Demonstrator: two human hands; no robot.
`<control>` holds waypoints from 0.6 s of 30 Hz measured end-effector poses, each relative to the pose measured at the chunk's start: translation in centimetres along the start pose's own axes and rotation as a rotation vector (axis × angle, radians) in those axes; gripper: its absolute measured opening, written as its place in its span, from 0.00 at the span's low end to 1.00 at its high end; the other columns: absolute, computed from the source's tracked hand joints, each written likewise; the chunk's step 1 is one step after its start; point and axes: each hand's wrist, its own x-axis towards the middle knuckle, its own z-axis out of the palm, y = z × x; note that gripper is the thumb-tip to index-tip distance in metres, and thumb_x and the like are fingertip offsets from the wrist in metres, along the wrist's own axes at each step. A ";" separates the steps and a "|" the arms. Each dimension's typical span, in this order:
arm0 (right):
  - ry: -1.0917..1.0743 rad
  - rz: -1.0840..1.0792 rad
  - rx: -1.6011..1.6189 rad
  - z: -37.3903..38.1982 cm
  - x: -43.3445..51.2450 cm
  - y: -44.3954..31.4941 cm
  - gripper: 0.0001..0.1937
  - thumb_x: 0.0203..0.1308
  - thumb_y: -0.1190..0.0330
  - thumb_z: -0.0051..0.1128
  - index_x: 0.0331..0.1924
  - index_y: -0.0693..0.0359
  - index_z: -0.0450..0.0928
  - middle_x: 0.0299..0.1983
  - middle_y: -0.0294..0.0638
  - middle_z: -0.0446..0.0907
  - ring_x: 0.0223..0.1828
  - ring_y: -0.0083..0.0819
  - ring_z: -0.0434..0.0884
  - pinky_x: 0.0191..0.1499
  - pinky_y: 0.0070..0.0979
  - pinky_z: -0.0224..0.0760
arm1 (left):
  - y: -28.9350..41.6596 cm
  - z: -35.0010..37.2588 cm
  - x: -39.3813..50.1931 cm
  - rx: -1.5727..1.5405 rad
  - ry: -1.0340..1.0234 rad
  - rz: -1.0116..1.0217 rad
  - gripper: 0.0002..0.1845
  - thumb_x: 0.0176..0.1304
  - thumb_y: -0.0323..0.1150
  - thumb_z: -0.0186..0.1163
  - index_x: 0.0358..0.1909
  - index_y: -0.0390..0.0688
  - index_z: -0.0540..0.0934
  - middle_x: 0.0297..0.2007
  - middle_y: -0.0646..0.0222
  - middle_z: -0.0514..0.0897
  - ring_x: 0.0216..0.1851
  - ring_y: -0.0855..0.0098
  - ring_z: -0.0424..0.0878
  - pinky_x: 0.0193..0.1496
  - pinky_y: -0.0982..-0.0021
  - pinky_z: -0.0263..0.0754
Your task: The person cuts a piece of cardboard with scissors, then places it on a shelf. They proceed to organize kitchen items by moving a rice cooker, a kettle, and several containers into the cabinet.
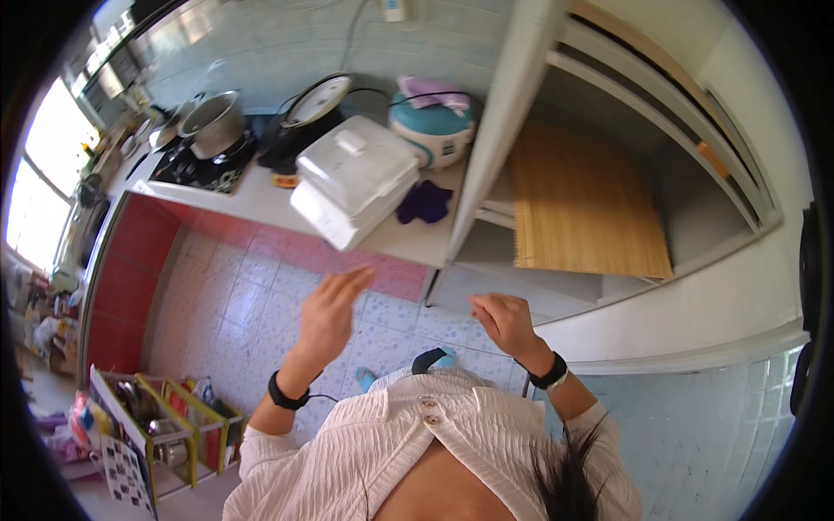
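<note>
My left hand (pixel 331 312) is raised over the tiled floor, holding nothing, its fingers extended and blurred. Opposite it, my right hand (pixel 505 319) hangs in the air with the fingers curled; whether they are fully closed is hard to see. Both wrists wear black bands. Beyond my left hand, a white plastic box with a translucent lid (pixel 358 166) sits at the counter's front edge. A dark purple cloth (pixel 425 201) lies beside the box. Behind the cloth stands a teal and white rice cooker (pixel 431 130), with a lilac cloth (pixel 433 93) on top.
A metal pot (pixel 214 124) stands on the black gas hob (pixel 195 170). Between hob and box is a black cooker with its lid raised (pixel 319 101). A bamboo mat (pixel 586 202) hangs over a cabinet shelf at right. A storage rack (pixel 176 430) stands at lower left.
</note>
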 end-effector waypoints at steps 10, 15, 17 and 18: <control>0.712 0.658 -0.350 2.5 -6.0 6.0 0.06 0.56 0.73 0.58 0.28 0.58 0.71 0.23 0.38 0.72 0.24 0.33 0.75 0.28 0.28 0.69 | -5.6 -5.2 -11.8 -0.119 -0.150 -0.365 0.19 0.61 0.21 0.55 0.55 0.38 0.76 0.44 0.57 0.83 0.39 0.59 0.82 0.39 0.66 0.76; 1.206 0.910 0.910 -7.6 -9.5 10.6 0.42 0.56 0.39 0.54 0.65 0.62 0.59 0.54 0.43 0.72 0.51 0.34 0.73 0.58 0.37 0.68 | -5.4 -3.1 -8.8 -0.299 -0.262 -0.215 0.19 0.59 0.22 0.58 0.54 0.39 0.76 0.47 0.56 0.81 0.42 0.56 0.82 0.43 0.63 0.77; 1.102 0.935 0.985 -8.9 -7.3 12.9 0.34 0.56 0.42 0.57 0.58 0.60 0.67 0.47 0.41 0.76 0.49 0.33 0.76 0.57 0.37 0.70 | -3.7 -1.5 -5.5 -0.273 -0.278 0.063 0.19 0.57 0.24 0.60 0.52 0.39 0.77 0.48 0.57 0.80 0.44 0.55 0.80 0.45 0.62 0.76; 1.021 0.927 1.043 -9.3 -6.2 13.5 0.31 0.57 0.44 0.59 0.55 0.58 0.70 0.45 0.40 0.77 0.47 0.32 0.77 0.56 0.37 0.71 | -2.7 -1.0 -4.1 -0.272 -0.294 0.168 0.19 0.56 0.24 0.60 0.52 0.39 0.77 0.49 0.57 0.80 0.44 0.54 0.79 0.46 0.62 0.76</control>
